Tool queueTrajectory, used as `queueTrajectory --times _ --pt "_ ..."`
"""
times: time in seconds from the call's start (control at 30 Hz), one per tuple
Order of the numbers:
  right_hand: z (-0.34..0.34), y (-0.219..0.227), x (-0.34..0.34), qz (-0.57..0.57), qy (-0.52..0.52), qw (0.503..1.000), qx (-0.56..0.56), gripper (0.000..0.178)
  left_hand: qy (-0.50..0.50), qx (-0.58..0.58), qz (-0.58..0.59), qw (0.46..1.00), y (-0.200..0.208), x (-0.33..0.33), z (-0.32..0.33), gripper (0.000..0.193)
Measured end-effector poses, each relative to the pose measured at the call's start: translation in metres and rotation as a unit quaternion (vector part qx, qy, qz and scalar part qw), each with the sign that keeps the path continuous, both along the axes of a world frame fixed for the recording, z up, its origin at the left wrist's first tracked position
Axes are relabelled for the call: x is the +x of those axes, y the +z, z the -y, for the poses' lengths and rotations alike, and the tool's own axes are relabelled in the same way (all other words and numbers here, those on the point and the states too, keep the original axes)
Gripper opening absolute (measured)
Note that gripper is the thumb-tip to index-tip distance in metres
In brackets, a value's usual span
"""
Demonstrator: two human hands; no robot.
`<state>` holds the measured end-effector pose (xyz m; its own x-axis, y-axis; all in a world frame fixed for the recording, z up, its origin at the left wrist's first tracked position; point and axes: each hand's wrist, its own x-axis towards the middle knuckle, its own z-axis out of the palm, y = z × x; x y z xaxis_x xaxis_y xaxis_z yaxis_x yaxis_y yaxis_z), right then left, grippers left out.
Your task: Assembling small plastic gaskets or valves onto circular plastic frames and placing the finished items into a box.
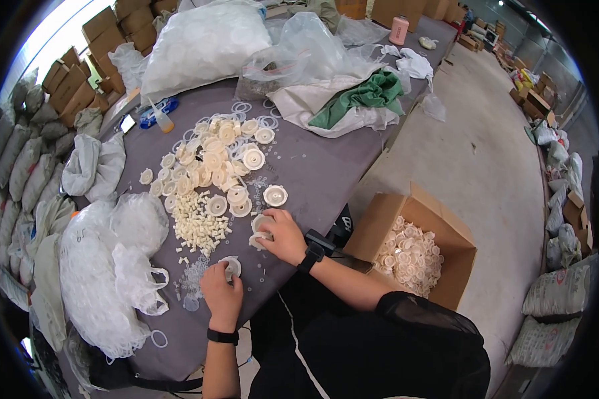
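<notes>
Near the table's front edge, my left hand (pixel 221 292) has its fingers closed on a round cream plastic cap (pixel 233 266). Farther right, my right hand (pixel 286 237) grips another round plastic piece (pixel 258 239) by its side; its fingers hide part of it. A single cap (pixel 275 195) lies just beyond the right hand. Ahead of both hands spreads a heap of cream round caps (pixel 213 159). Small cream plugs (pixel 199 225) are piled at its near side. Tiny clear rings (pixel 194 276) lie scattered left of my left hand.
An open cardboard box (pixel 456 229) full of cream parts stands to my right, below the table edge. Bags of clear rings (pixel 93 279) cover the table's left. A large white bag (pixel 203 50), a green cloth (pixel 359 103) and a small dropper bottle (pixel 162 118) lie farther back.
</notes>
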<state>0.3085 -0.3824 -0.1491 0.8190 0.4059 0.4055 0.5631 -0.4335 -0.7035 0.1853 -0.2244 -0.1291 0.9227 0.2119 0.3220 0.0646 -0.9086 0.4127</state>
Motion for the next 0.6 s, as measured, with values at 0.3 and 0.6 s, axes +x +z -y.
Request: queueTrajectory --times 0.3,0.6 --pt "0.009 -0.003 -0.01 -0.029 -0.017 0.999 0.006 0.019 -0.071 0.018 0.02 0.997 0.011 -0.003 0.002 0.016" --pt "0.004 -0.018 -0.001 -0.263 0.026 0.917 0.298 0.026 0.08 -0.618 0.067 0.779 0.008 0.003 -0.007 0.016"
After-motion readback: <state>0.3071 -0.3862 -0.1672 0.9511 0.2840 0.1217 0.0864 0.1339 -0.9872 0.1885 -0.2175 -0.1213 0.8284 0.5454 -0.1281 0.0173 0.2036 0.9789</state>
